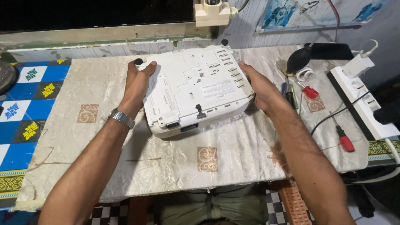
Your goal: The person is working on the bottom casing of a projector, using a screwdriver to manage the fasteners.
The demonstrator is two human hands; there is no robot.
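Cream cloth-covered tabletop [125, 166], tools along its right edge. White projector [196, 89] lies upside down near the back edge. Your left hand [139, 83] and right hand [260, 89] are spread, clamping its sides. Keep palms flat and clear of the screwdrivers [343, 139].

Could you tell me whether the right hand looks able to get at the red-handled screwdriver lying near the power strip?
Probably yes: the red-handled screwdriver lies uncovered on the cloth just beside the right forearm, nothing over it. The right hand is gripping the white device, so it would have to let go.

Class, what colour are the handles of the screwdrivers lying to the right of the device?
Red, clearest in the head view: screwdrivers.
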